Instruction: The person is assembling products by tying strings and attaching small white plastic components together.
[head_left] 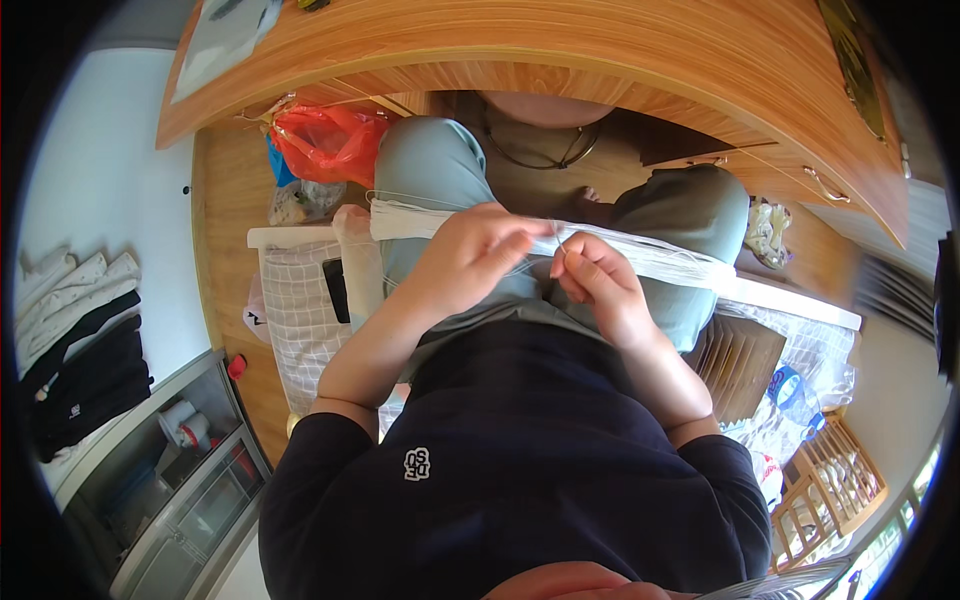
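A long bundle of white strands (670,260) lies across my lap, from one thigh to the other, with loose ends at the left. My left hand (475,255) is over the middle of the bundle, its index finger pointing right and its thumb close beneath. What its fingers hold, if anything, cannot be made out. My right hand (600,275) pinches a thin strand between thumb and index finger. That strand rises toward the left fingertips, with a small gap between the two hands. One thin loose strand curves above the bundle's left end.
A wooden desk (560,40) curves across in front of my knees. A red plastic bag (325,140) hangs by my left knee. A dark phone-like slab (336,290) rests on the checked seat cloth (295,310). On the right are a brown ridged carton (740,365) and a blue-labelled bottle (795,400).
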